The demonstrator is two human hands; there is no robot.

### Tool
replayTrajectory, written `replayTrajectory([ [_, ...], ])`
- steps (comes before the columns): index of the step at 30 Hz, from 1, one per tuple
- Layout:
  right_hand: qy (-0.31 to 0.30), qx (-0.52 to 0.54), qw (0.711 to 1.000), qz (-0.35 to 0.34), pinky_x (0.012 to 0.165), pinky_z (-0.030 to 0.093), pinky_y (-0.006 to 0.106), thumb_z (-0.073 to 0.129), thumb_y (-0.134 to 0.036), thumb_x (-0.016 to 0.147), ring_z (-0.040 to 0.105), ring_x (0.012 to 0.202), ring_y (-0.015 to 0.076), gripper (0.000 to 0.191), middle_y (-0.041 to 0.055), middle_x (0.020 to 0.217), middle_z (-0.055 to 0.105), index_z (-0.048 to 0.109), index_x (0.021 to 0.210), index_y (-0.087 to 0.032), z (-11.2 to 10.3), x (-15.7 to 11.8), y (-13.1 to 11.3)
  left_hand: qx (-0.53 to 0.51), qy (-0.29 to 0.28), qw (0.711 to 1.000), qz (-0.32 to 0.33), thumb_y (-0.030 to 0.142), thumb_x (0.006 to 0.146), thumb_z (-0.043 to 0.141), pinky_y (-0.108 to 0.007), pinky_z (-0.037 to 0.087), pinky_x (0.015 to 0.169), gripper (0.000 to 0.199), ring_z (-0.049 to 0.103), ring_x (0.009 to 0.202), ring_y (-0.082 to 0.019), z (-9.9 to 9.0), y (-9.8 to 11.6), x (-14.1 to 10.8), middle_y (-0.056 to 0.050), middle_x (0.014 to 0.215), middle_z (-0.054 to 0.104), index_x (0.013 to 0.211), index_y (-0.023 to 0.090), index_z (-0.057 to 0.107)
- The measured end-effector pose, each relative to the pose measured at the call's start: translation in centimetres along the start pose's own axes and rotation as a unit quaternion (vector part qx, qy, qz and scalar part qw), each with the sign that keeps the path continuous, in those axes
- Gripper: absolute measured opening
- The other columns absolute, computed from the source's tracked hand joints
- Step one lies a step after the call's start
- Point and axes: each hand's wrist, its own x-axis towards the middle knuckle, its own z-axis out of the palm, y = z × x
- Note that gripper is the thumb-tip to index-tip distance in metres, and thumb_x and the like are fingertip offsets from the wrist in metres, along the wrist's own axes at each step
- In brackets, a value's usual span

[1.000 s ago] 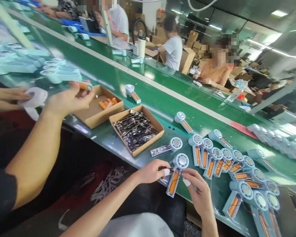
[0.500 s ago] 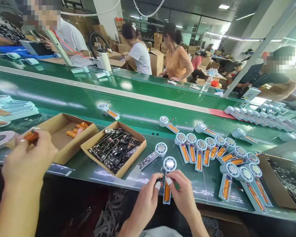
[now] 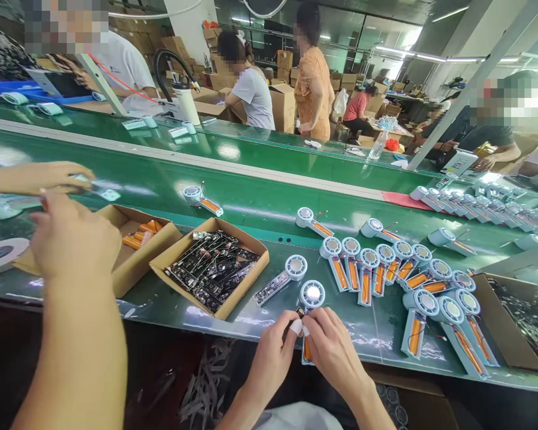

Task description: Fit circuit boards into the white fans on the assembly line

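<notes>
At the bench edge my left hand (image 3: 273,349) is closed, pinching a small dark circuit board (image 3: 300,313) between thumb and fingertips. My right hand (image 3: 334,346) meets it, thumb and fingers pressed together; what lies between them is too small to make out. Both hands are over the handle of a light blue handheld fan (image 3: 312,294), its round head facing up. An orange battery (image 3: 306,352) shows partly in that handle, below the fingers. Just to the left lies another fan (image 3: 295,267) with a circuit board (image 3: 271,288) fitted in its handle.
A carton of circuit boards (image 3: 210,269) and a carton with orange batteries (image 3: 130,224) stand left. Several fans with batteries (image 3: 370,272) crowd the right, beside another carton (image 3: 504,325). A co-worker's arm (image 3: 76,298) reaches in at left. Behind runs the green conveyor (image 3: 260,191).
My hands have drawn together over the fan handle, hiding more of the battery. At left, a co-worker's hand has moved over the belt, blurred, and the nearer arm has shifted right.
</notes>
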Motion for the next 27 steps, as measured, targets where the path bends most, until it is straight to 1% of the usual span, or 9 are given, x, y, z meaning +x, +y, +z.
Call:
replayTrajectory([
  [3, -0.013, 0.016, 1.000, -0.014, 0.068, 0.046, 0.031, 0.043, -0.007, 0.099, 0.053, 0.075, 0.0193, 0.022, 0.0053, 0.089, 0.061, 0.061, 0.096, -0.020, -0.1, 0.0, 0.2, -0.017, -0.010, 1.000, -0.018, 0.038, 0.097, 0.039, -0.027, 0.047, 0.066, 0.025, 0.061, 0.069, -0.018, -0.3, -0.2, 0.2, -0.001, 0.076, 0.066, 0.086, 0.023, 0.056],
  [5, 0.003, 0.025, 1.000, -0.008, 0.067, 0.045, 0.030, 0.044, -0.009, 0.100, 0.053, 0.074, 0.0188, 0.022, 0.0051, 0.088, 0.061, 0.062, 0.096, -0.020, 0.0, 0.0, 0.3, -0.040, -0.022, 0.998, -0.033, 0.040, 0.097, 0.039, -0.026, 0.047, 0.062, 0.026, 0.059, 0.064, -0.017, -0.3, -0.4, 0.1, -0.001, 0.076, 0.066, 0.087, 0.022, 0.056],
  [10, 0.063, -0.022, 0.998, 0.022, 0.064, 0.043, 0.031, 0.042, -0.008, 0.097, 0.052, 0.074, 0.0199, 0.024, 0.0073, 0.088, 0.061, 0.064, 0.097, -0.018, 0.3, 0.3, 0.1, -0.056, -0.007, 0.997, -0.052, 0.034, 0.097, 0.037, -0.027, 0.049, 0.058, 0.033, 0.056, 0.052, -0.015, 0.0, -1.0, -0.5, 0.000, 0.076, 0.070, 0.125, 0.021, 0.049],
  [13, 0.030, -0.062, 0.997, 0.021, 0.064, 0.042, 0.032, 0.042, -0.004, 0.094, 0.051, 0.073, 0.0205, 0.026, 0.0072, 0.089, 0.061, 0.064, 0.092, -0.019, 0.0, 0.6, -0.1, -0.043, 0.006, 0.997, -0.062, 0.031, 0.095, 0.040, -0.028, 0.053, 0.060, 0.033, 0.064, 0.058, -0.018, 0.2, -1.2, -0.8, 0.000, 0.069, 0.070, 0.124, 0.020, 0.051],
  [15, -0.001, -0.091, 0.996, 0.014, 0.064, 0.041, 0.033, 0.044, -0.001, 0.090, 0.050, 0.073, 0.0213, 0.026, 0.0073, 0.089, 0.060, 0.063, 0.089, -0.019, -0.3, 0.8, -0.2, -0.032, 0.011, 0.998, -0.048, 0.029, 0.096, 0.040, -0.029, 0.057, 0.063, 0.030, 0.069, 0.063, -0.018, 0.3, -1.4, -0.9, -0.002, 0.075, 0.074, 0.118, 0.020, 0.057],
  [19, -0.022, -0.146, 0.989, 0.010, 0.065, 0.040, 0.036, 0.048, 0.002, 0.085, 0.051, 0.074, 0.0236, 0.025, 0.0079, 0.087, 0.060, 0.060, 0.087, -0.020, -0.5, 1.1, -0.7, 0.030, 0.082, 0.993, 0.074, 0.021, 0.094, 0.040, -0.036, 0.060, 0.087, 0.034, 0.075, 0.096, -0.023, 0.9, -2.2, -1.2, -0.010, 0.113, 0.076, 0.117, 0.020, 0.065],
  [22, -0.019, -0.154, 0.988, 0.017, 0.064, 0.039, 0.036, 0.049, 0.000, 0.087, 0.050, 0.072, 0.0238, 0.024, 0.0071, 0.083, 0.059, 0.057, 0.083, -0.022, -0.2, 1.2, -0.9, 0.059, 0.117, 0.982, 0.136, 0.018, 0.095, 0.040, -0.038, 0.056, 0.099, 0.036, 0.070, 0.113, -0.024, 1.4, -2.7, -1.3, -0.011, 0.121, 0.074, 0.118, 0.021, 0.068],
  [25, -0.003, -0.123, 0.992, 0.028, 0.064, 0.041, 0.035, 0.048, -0.004, 0.090, 0.052, 0.071, 0.0227, 0.022, 0.0059, 0.081, 0.059, 0.057, 0.081, -0.022, 0.1, 1.2, -0.6, 0.033, 0.109, 0.987, 0.112, 0.021, 0.096, 0.043, -0.037, 0.058, 0.096, 0.033, 0.072, 0.106, -0.024, 1.2, -2.7, -1.0, -0.010, 0.115, 0.076, 0.115, 0.021, 0.071],
  [27, 0.009, -0.082, 0.996, 0.037, 0.066, 0.044, 0.034, 0.047, -0.006, 0.092, 0.055, 0.073, 0.0216, 0.021, 0.0060, 0.085, 0.061, 0.061, 0.086, -0.021, 0.1, 1.1, -0.2, -0.009, 0.081, 0.994, 0.070, 0.026, 0.096, 0.046, -0.033, 0.062, 0.084, 0.031, 0.074, 0.094, -0.023, 0.6, -2.5, -0.5, -0.010, 0.108, 0.077, 0.113, 0.021, 0.072],
])
